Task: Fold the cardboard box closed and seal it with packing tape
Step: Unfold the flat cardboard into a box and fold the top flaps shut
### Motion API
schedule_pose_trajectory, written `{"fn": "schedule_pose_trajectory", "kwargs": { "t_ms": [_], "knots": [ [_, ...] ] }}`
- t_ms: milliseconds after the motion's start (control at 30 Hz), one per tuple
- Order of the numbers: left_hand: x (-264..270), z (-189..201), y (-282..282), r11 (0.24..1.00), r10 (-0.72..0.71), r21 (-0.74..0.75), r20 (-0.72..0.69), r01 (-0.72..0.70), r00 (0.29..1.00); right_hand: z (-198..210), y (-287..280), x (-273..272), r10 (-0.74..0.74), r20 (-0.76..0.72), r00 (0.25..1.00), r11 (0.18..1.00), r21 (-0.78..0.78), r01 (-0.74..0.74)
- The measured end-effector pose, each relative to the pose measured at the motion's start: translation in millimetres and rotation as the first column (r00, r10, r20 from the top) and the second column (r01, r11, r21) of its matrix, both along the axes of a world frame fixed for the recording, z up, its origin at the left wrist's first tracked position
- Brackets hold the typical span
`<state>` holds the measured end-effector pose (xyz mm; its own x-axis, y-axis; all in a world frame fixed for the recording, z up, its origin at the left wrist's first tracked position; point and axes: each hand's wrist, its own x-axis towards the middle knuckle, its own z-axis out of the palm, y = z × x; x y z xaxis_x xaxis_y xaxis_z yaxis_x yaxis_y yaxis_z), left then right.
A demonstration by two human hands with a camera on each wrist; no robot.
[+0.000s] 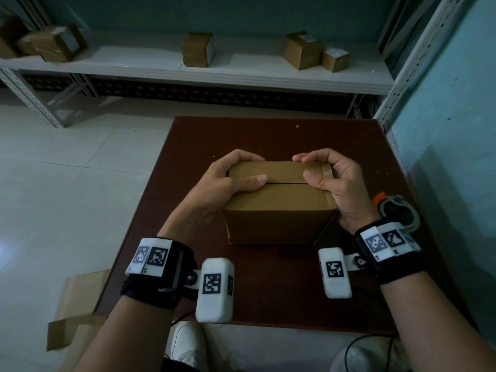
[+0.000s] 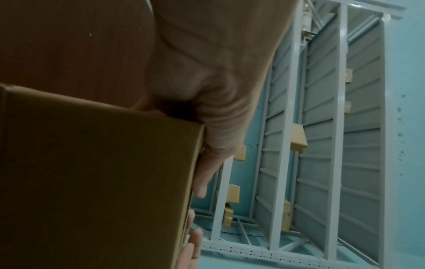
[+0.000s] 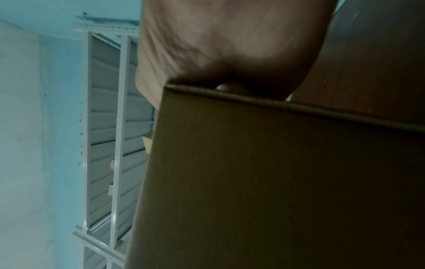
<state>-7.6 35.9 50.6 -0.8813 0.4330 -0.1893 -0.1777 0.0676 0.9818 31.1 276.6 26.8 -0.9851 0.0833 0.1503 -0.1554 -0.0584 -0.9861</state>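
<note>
A brown cardboard box (image 1: 279, 208) stands in the middle of the dark brown table (image 1: 268, 135), its two top flaps folded down with a thin seam between them. My left hand (image 1: 230, 175) grips the box's left top edge, thumb on the seam, fingers curled over the far edge. My right hand (image 1: 327, 175) grips the right top edge the same way. In the left wrist view the box (image 2: 92, 172) fills the lower left under my left hand (image 2: 218, 91). The right wrist view shows the box's side (image 3: 276, 182) below my right hand (image 3: 230, 45). A tape dispenser (image 1: 397, 210) with an orange tab lies right of the box.
A white metal shelf (image 1: 188, 65) with several small cardboard boxes (image 1: 198, 49) runs behind the table. Flat cardboard (image 1: 77, 304) lies on the tiled floor at the lower left. A teal wall (image 1: 456, 157) stands close on the right. A black cable (image 1: 359, 342) hangs at the table's front.
</note>
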Motion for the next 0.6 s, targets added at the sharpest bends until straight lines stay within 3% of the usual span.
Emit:
{"fn": "schedule_pose_trajectory", "kwargs": {
  "t_ms": [267,467,600],
  "knots": [
    [-0.8,-3.2,3.2,0.994,0.104,-0.063,0.234,-0.092,0.967,-2.7,-6.2,2.1,-0.02,0.053,0.998,0.993,-0.114,0.026],
    [1.5,-2.2,1.0,0.994,0.037,-0.109,0.194,-0.016,0.98,-6.0,-5.0,2.9,0.004,0.072,0.997,0.991,-0.134,0.006],
    [1.7,-0.5,-1.5,0.992,0.012,-0.126,0.259,0.021,0.966,-6.9,-3.8,2.5,0.031,0.157,0.987,0.986,-0.168,-0.004]
  ]
}}
